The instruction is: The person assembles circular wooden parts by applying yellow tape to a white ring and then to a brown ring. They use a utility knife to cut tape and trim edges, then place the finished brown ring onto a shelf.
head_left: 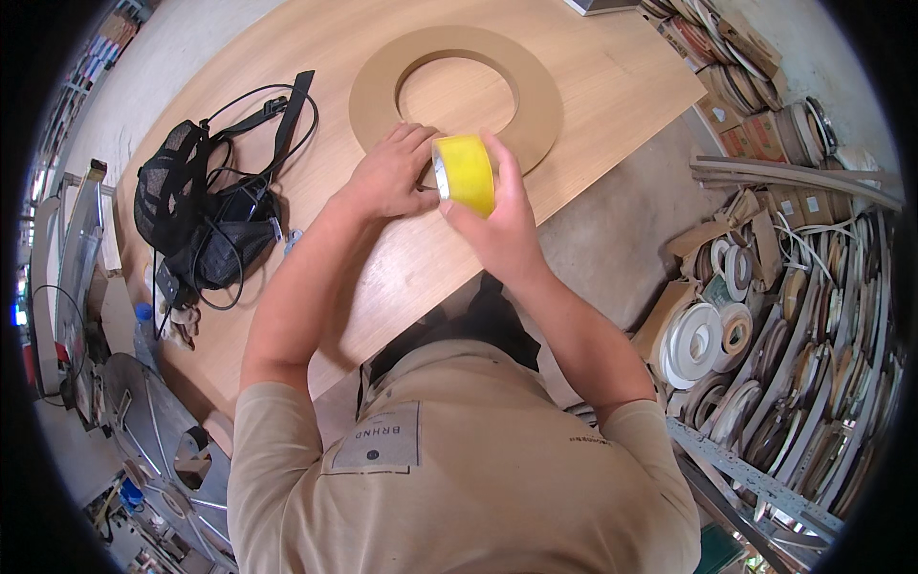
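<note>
A wide roll of yellow adhesive tape point(466, 172) is upright in my right hand point(502, 225), with the thumb at its near side and the fingers around its far right side. To its left, my left hand point(392, 177) lies palm down over the near left part of a flat brown ring-shaped coil point(535, 91), which looks like edge banding. The left fingers are stretched out over the coil, and the thumb points toward the tape roll. Whether a strip of tape runs between the hands cannot be made out.
The coil lies on a wood-toned tabletop point(612, 105). Black mesh gear with straps and cables point(215, 210) sits to the left. Beyond the table's right edge, several banding rolls point(690, 344) and coils stand packed on racks. Machine parts point(153, 411) are at lower left.
</note>
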Motion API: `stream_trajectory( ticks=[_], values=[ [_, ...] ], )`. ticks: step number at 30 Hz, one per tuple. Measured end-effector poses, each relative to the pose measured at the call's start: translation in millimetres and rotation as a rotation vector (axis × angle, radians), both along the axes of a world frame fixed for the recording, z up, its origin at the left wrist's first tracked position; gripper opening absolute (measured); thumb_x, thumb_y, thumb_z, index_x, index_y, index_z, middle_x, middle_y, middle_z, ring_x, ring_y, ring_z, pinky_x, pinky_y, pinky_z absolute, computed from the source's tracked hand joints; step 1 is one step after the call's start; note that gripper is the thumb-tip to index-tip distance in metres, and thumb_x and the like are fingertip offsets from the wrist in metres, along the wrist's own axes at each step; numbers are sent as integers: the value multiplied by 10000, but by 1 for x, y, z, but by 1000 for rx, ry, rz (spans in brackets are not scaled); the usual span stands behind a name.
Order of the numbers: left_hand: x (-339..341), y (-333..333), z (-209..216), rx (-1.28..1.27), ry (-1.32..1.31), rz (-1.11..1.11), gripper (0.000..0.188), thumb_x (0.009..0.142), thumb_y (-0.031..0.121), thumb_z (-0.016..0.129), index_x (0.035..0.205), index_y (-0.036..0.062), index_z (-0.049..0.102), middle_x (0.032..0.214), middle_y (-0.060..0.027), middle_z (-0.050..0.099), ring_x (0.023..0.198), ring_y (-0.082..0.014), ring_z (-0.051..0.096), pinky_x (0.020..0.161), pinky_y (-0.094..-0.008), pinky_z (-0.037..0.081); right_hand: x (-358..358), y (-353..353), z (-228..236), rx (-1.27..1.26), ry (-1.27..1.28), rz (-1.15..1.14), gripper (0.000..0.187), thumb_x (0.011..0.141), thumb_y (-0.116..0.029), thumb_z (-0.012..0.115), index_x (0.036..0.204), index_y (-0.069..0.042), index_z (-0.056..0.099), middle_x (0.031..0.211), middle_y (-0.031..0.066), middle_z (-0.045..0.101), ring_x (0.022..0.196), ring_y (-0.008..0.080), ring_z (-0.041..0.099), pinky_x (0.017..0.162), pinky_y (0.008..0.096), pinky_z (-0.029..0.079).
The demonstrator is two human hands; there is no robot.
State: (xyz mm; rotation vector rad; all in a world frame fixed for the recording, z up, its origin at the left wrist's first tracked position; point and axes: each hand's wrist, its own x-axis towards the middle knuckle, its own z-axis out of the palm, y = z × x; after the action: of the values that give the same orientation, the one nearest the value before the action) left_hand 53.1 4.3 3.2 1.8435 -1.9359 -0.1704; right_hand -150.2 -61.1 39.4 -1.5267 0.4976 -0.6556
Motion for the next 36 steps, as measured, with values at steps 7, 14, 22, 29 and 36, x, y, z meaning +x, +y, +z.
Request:
stream_trajectory(
  ticks=[7,14,22,29,36],
  values=[
    [0,0,-7,-1,-12,22,810,721,296,805,1411,-32,535,1365,-224,562,1287,-412,496,1127,-471,415,-37,51,0,-213,114,12,753,858,-141,751,1506,-5,392,1363,238,588,1263,371,588,1056,440,463],
    [-1,-2,-6,34,-32,19,847,724,314,820,1434,-32,515,1385,-226,545,1297,-404,489,1132,-469,411,-62,40,22,-164,277,7,526,894,-216,717,1372,-45,581,1088,234,717,1009,383,707,912,415,543],
    [9,3,-38,-86,54,55,886,633,270,867,1407,-4,534,1346,-235,563,1264,-430,503,1091,-528,398,-60,32,30,-20,393,118,574,904,-194,727,1404,27,553,1106,154,726,948,220,702,872,372,556],
    [-15,0,-10,-117,-156,-68,789,706,409,808,1409,126,588,1102,-169,598,1069,-375,556,974,-488,456,-90,13,13,-65,426,89,575,855,5,660,1412,83,540,1157,144,697,912,201,688,837,356,577],
    [-58,8,-38,-248,77,-56,689,676,321,841,1295,104,632,1126,-166,615,1102,-384,571,950,-514,474,-136,25,20,-166,611,155,591,844,-42,709,1417,-2,568,1080,159,723,821,212,706,745,378,587]
  ],
)
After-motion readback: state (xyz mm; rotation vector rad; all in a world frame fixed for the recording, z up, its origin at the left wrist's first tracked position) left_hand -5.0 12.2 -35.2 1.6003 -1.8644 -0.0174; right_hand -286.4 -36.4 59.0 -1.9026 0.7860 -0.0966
